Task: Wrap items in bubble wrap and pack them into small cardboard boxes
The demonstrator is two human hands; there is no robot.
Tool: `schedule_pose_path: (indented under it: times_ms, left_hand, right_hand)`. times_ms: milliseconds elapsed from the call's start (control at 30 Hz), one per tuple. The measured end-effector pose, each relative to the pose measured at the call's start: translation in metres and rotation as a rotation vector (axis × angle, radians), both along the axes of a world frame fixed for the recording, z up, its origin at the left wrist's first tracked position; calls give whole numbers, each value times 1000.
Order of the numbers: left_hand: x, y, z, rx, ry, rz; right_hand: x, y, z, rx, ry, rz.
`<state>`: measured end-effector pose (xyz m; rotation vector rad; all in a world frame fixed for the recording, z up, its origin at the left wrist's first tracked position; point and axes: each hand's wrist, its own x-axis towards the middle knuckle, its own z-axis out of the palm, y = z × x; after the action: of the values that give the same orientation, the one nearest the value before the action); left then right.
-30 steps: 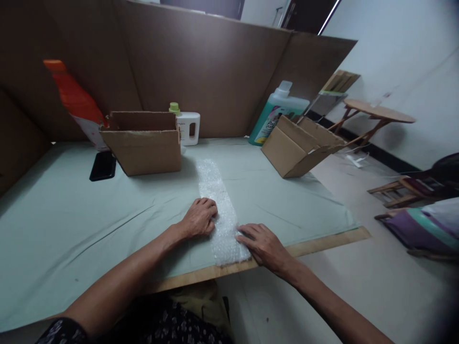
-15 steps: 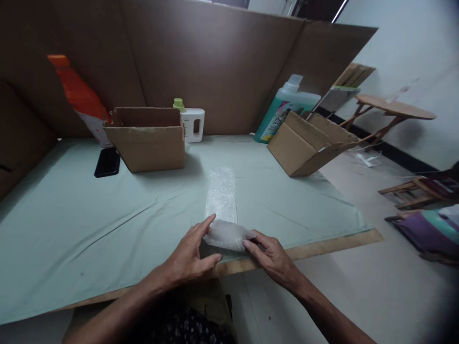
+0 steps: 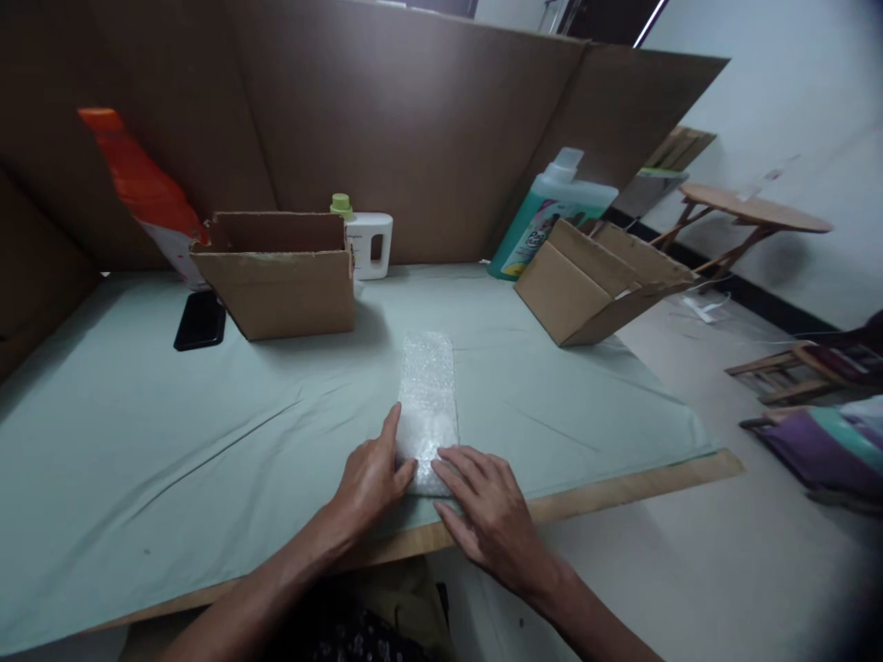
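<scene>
A strip of bubble wrap (image 3: 428, 395) lies lengthwise on the green cloth, its near end folded over near the table's front edge. My left hand (image 3: 369, 473) rests at its left side, index finger stretched along the edge and thumb on the folded end. From the right, my right hand (image 3: 487, 506) lays its spread fingers over the near right corner of the fold, thumb lower down by the cloth. Both hands are open. Whether anything is inside the fold cannot be seen.
Behind stand an open cardboard box (image 3: 290, 294), a white bottle (image 3: 372, 244) and an orange-topped bottle (image 3: 144, 193), with a black phone (image 3: 200, 320) beside them. At right, another cardboard box (image 3: 586, 285) tilts before a teal bottle (image 3: 544, 216). A cardboard panel (image 3: 414, 119) walls the back.
The lifted near end of the bubble wrap is now down flat on the strip. My right hand has let go of its corner and spread its fingers over it.
</scene>
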<state>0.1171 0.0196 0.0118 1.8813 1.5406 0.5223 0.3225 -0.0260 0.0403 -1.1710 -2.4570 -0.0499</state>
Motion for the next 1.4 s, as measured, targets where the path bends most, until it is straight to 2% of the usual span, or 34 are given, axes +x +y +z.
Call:
schedule_pose_path:
  times_ms: [133, 200, 267, 367, 500, 567, 633, 767, 833, 967, 1033, 1133, 1200, 1267, 1400]
  left_hand:
    - [-6, -5, 1, 363, 31, -4]
    - [-15, -14, 6, 515, -14, -91]
    - [-28, -27, 12, 564, -38, -219]
    - [-50, -47, 22, 571, -59, -301]
    - [-83, -68, 34, 603, -108, -260]
    - [-98, -77, 38, 598, -119, -239]
    - [-109, -85, 39, 575, -123, -237]
    - [-116, -94, 32, 552, -103, -266]
    - [-113, -95, 27, 558, -108, -272]
    - [-111, -97, 22, 580, -105, -275]
    - [-114, -97, 20, 601, -89, -224]
    - [-122, -95, 17, 597, -98, -103]
    - [-128, -92, 15, 569, -131, -58]
    - [-133, -90, 16, 527, -188, -50]
    - [-141, -88, 20, 356, -284, -3]
  right_hand:
    - [1, 18, -11, 1, -9, -5]
    - [3, 21, -10, 11, 43, 5]
    - [-1, 19, -5, -18, 124, 29]
    - [-23, 9, 3, -148, 271, 97]
    - [-62, -7, 5, -358, 425, 250]
    - [-66, -6, 4, -410, 469, 326]
    - [-58, 8, 2, -401, 471, 247]
    - [-39, 62, -4, -338, 260, -176]
    - [-48, 87, -8, -316, 153, -209]
    - [-99, 116, -13, -259, 121, -41]
    - [-125, 125, -12, -212, 152, 22]
    - [-149, 137, -5, -154, 160, 15]
    - [-149, 137, 4, -166, 164, -7]
    - [-138, 124, 15, -263, 190, 64]
    - [-105, 69, 34, -684, 205, 362]
